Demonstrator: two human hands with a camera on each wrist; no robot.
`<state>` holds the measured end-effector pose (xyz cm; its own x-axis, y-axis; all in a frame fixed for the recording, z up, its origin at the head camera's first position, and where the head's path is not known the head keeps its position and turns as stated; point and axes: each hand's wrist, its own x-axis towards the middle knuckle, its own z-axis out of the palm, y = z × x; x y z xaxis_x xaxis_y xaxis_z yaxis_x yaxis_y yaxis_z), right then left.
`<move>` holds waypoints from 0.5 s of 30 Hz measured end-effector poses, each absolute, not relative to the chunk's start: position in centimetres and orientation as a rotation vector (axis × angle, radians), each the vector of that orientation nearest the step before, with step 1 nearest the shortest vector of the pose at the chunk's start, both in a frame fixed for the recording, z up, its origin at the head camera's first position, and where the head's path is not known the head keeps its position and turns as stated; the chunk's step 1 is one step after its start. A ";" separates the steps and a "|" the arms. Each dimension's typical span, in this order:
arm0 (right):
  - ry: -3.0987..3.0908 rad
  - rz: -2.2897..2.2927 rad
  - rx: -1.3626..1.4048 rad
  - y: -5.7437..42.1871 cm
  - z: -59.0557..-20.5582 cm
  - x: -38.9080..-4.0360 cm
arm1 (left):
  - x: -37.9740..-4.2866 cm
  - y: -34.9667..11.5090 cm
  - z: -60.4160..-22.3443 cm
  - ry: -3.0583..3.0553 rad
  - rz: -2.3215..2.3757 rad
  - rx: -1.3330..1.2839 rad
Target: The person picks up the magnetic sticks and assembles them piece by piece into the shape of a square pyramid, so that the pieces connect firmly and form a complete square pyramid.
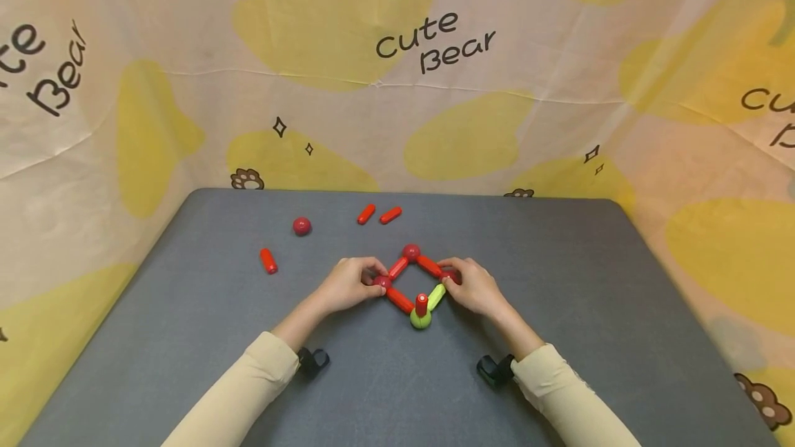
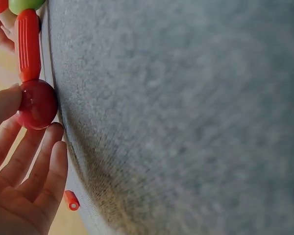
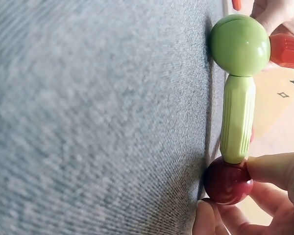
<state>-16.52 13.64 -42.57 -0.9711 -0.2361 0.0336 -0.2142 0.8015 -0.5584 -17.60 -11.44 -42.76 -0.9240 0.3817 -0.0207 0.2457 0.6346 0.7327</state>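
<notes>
A diamond of balls and rods lies on the grey table. Its near corner is a green ball (image 1: pixel 420 319) with a red rod (image 1: pixel 421 304) standing up from it. My left hand (image 1: pixel 352 284) pinches the red ball (image 2: pixel 38 105) at the left corner between thumb and fingers. At the right corner my right hand (image 1: pixel 475 286) holds another red ball (image 3: pixel 229 180) the same way. One side, a light green rod (image 3: pixel 238 120), joins that ball to the green one; the other sides are red rods. The far corner is a red ball (image 1: pixel 411 252).
A loose red ball (image 1: pixel 301 226) and a red rod (image 1: pixel 268 261) lie to the left on the table (image 1: pixel 186 309). Two more rods, one at the left (image 1: pixel 366 214) and one at the right (image 1: pixel 390 214), lie near the back. A printed cloth (image 1: pixel 348 109) hangs behind the table.
</notes>
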 end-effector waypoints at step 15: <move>2.949 -0.887 -0.355 13.4 -42.7 -16.6 | -16.8 -12.2 -42.5 2.745 1.129 0.555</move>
